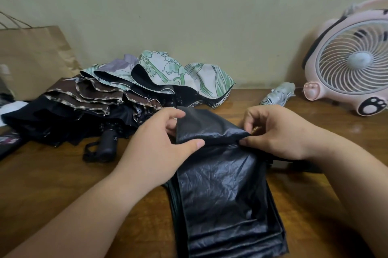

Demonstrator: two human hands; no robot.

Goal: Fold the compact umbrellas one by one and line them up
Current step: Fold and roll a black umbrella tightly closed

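A black compact umbrella (224,190) lies lengthwise on the wooden table (63,178), its shiny canopy flattened into pleats. My left hand (159,144) pinches the left edge of the top fabric flap between thumb and fingers. My right hand (275,131) pinches the flap's right corner. A pile of unfolded umbrellas sits at the back left: a brown one (88,96), a floral white-green one (168,71) and a black one with its handle (108,142) pointing toward me. A folded grey umbrella (277,95) lies at the back right.
A pink desk fan (352,62) stands at the back right against the wall. A brown paper bag (35,56) stands at the back left. Dark items (8,142) lie at the table's left edge.
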